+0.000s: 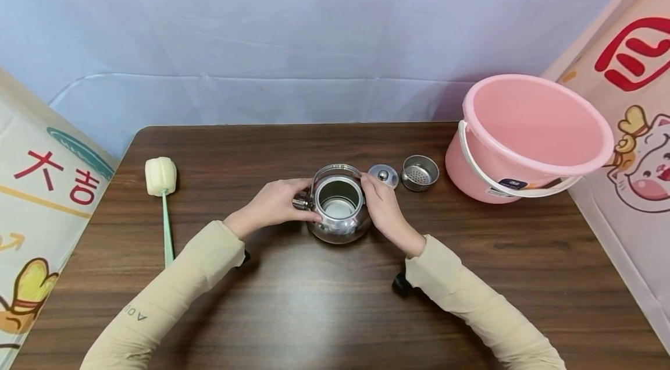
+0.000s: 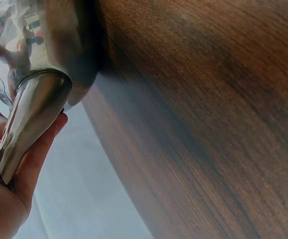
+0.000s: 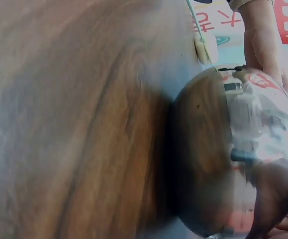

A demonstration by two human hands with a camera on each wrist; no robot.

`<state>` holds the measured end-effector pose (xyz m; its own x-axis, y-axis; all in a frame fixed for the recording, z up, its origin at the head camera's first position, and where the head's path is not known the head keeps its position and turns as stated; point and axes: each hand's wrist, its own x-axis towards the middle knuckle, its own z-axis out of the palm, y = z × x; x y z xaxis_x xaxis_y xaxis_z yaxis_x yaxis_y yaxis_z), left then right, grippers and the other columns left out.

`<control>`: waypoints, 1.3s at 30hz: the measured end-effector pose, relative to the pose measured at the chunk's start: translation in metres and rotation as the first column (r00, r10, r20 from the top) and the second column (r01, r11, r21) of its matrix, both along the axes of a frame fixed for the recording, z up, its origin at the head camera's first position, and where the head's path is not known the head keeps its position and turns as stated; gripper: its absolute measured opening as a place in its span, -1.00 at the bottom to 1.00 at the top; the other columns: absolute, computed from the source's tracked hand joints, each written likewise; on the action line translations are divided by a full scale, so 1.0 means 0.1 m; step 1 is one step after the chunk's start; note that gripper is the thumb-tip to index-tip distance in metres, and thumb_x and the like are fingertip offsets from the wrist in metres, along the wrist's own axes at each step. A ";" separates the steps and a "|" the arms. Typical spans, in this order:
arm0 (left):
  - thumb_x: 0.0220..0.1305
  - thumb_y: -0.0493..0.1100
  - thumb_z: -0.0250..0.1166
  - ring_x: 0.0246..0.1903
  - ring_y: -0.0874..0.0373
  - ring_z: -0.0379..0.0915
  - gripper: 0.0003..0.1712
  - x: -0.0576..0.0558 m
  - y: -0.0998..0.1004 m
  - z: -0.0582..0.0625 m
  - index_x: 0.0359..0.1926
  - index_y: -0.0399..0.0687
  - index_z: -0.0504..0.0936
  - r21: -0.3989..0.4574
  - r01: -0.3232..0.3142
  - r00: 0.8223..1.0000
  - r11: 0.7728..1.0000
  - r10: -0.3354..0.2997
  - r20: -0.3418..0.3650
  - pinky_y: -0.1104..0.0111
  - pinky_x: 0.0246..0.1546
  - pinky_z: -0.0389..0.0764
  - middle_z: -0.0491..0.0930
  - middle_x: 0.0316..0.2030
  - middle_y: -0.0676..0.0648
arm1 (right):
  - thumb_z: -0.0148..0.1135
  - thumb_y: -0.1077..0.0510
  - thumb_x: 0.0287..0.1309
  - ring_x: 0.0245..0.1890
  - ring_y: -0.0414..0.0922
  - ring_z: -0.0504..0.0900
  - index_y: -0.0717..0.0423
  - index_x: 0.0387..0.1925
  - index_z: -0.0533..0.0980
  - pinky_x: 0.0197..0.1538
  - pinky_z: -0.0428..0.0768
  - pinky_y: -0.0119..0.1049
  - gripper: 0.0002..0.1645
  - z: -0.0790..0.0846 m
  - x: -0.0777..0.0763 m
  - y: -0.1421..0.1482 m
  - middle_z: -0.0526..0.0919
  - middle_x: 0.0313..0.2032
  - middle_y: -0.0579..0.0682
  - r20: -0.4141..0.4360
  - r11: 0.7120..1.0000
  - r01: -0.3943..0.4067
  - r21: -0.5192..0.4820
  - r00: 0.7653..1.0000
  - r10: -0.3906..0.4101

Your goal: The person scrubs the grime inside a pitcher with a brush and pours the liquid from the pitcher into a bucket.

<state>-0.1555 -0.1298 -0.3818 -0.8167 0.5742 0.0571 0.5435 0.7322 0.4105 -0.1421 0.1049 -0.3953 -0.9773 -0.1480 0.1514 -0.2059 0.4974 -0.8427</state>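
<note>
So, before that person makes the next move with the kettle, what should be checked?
1. Both hands on the kettle: ok; left hand around the spout, right hand against the opposite side.
2. Kettle upright: ok; its opening faces up.
3. Lid off: ok; it lies beyond the right hand.
4. Strainer out: ok; it stands between lid and pink bucket.
5. Sponge brush in hand: not ok; it lies on the table's left.
6. Kettle dry inside: cannot tell.
</note>
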 end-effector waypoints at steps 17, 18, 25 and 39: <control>-0.19 0.31 0.37 -0.02 0.07 0.48 -0.11 0.00 0.00 0.00 0.13 -0.09 0.46 0.004 -0.004 1.000 1.000 0.004 0.010 0.14 -0.08 0.47 0.54 0.01 -0.07 | -0.36 0.13 0.37 0.22 -0.01 0.31 0.24 0.08 0.45 0.26 0.19 -0.26 -0.50 -0.02 0.00 -0.04 0.48 0.10 0.11 0.063 0.998 0.015 -0.068 0.998 -0.011; -0.20 0.31 0.37 -0.03 0.07 0.48 -0.11 0.00 0.00 0.00 0.13 -0.10 0.46 0.003 -0.004 1.000 1.000 0.004 0.010 0.14 -0.08 0.47 0.54 0.01 -0.07 | -0.35 0.13 0.36 0.22 -0.01 0.31 0.24 0.08 0.45 0.26 0.19 -0.26 -0.50 -0.02 0.00 -0.04 0.48 0.10 0.11 0.063 0.998 0.016 -0.069 0.998 -0.011; -0.19 0.32 0.36 -0.04 0.08 0.49 -0.11 -0.01 0.00 -0.01 0.12 -0.10 0.46 0.006 0.004 1.000 1.000 -0.004 0.002 0.15 -0.08 0.47 0.55 0.00 -0.07 | -0.36 0.14 0.36 0.22 0.02 0.30 0.27 0.09 0.44 0.26 0.18 -0.26 -0.49 -0.04 0.00 -0.03 0.48 0.09 0.12 0.053 0.997 0.017 -0.069 0.998 -0.014; -0.16 0.30 0.36 0.11 0.06 0.36 -0.06 -0.04 -0.08 0.03 0.18 -0.17 0.40 0.105 0.039 0.999 0.994 -0.042 0.027 0.22 0.10 0.36 0.46 0.09 -0.14 | -0.35 0.12 0.37 0.22 0.00 0.31 0.26 0.08 0.44 0.26 0.18 -0.27 -0.49 -0.02 0.00 -0.05 0.49 0.09 0.10 0.061 0.997 0.012 -0.079 0.998 -0.008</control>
